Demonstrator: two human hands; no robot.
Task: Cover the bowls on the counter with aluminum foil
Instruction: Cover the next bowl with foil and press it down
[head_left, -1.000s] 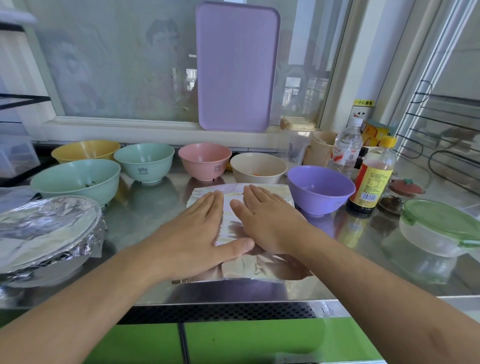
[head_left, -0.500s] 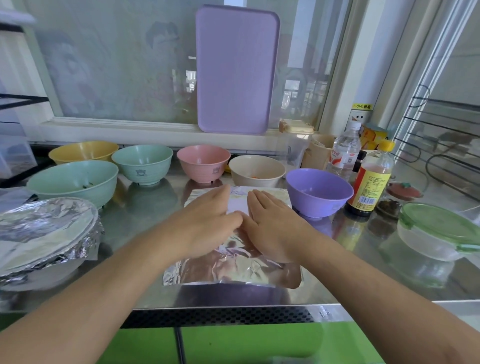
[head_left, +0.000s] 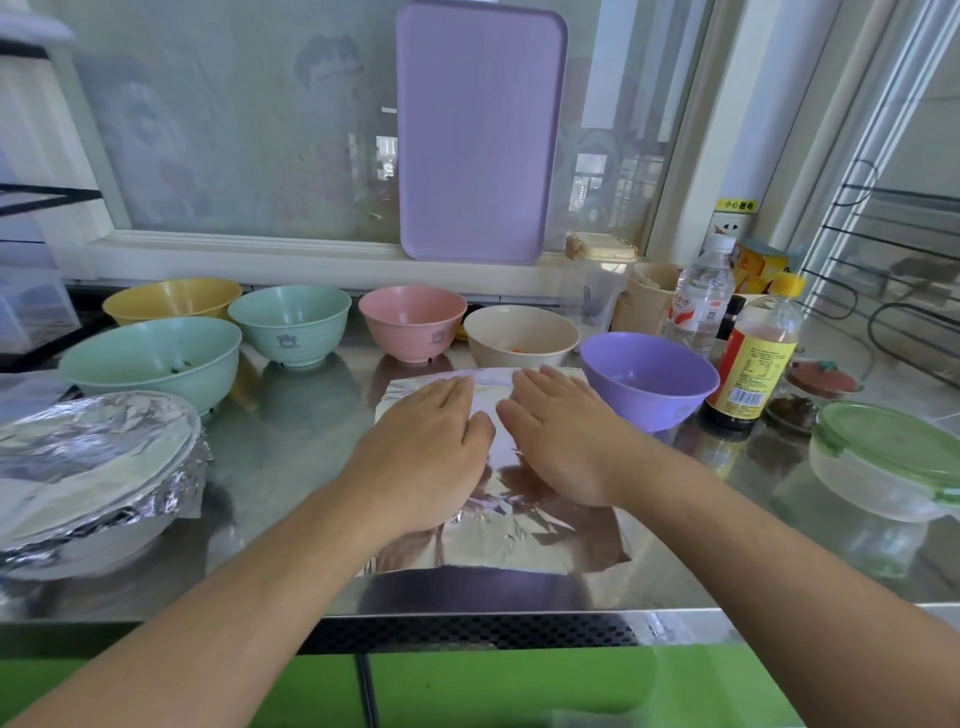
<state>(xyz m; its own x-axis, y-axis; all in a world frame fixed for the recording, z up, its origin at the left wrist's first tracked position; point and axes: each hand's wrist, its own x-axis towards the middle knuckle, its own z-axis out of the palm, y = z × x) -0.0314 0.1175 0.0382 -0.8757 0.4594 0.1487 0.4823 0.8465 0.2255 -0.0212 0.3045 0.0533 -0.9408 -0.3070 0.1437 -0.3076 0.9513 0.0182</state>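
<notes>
Both hands, left hand (head_left: 423, 452) and right hand (head_left: 558, 441), have slid apart, fingers straight, flattening the foil (head_left: 519, 535) beneath them, readying the next cover.

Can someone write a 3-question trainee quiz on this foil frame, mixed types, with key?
1. True or false: both the left hand and the right hand lie flat on the crinkled aluminium foil sheet.
2. Multiple choice: which bowl stands nearest the right hand? A) yellow plastic bowl B) purple plastic bowl C) pink ribbed bowl
3. Fill in: the only bowl already covered, the foil-wrapped bowl, sits at the counter's ___ edge.

Key: 1 true; 2 B; 3 left.
</notes>
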